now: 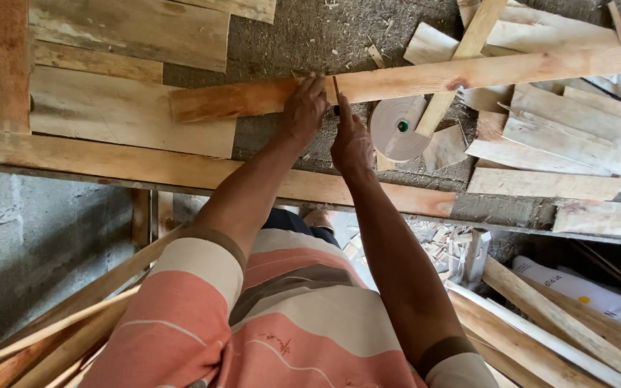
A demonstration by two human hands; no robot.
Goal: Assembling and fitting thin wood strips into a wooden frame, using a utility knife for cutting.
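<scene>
A long narrow wooden board (468, 74) lies across the workbench (181, 171), running from the middle left to the far right. My left hand (302, 108) presses flat on the board near its middle. My right hand (350, 140) sits just beside it and grips a thin dark stick-like tool (336, 92) that stands against the board's near edge. What kind of tool it is cannot be made out.
A roll of pale tape (399, 127) lies right of my hands among several wood offcuts (576, 136). Wide planks (123, 108) cover the bench's left side. Long slats (540, 316) lean below the bench on both sides, beside a white bag (583, 291).
</scene>
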